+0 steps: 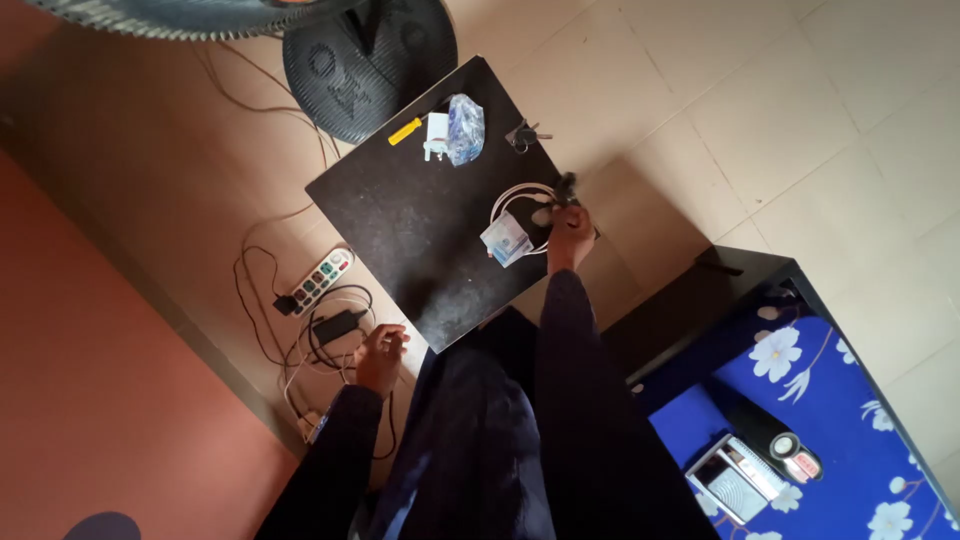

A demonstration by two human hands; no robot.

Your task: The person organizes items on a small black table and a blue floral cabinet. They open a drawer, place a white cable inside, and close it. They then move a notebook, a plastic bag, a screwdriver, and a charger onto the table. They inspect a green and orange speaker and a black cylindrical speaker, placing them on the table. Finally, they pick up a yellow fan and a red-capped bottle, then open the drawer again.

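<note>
- Right hand (570, 235), arm outstretched, fingers closed on a coiled white cable (520, 200) at the near-right edge of a small black table (400, 215).
- Just beside that hand: a small white packet (505, 240) lying against the coil.
- Beyond it, at the table's far edge: keys (527, 134), clear plastic bag (466, 127), white plug adapter (437, 135), yellow-handled screwdriver (405, 131).
- Left hand (381, 356), low beside the table, fingers curled above tangled floor cables (300, 370).
- Near the left hand: black power brick (338, 324), white power strip (320, 281).
</note>
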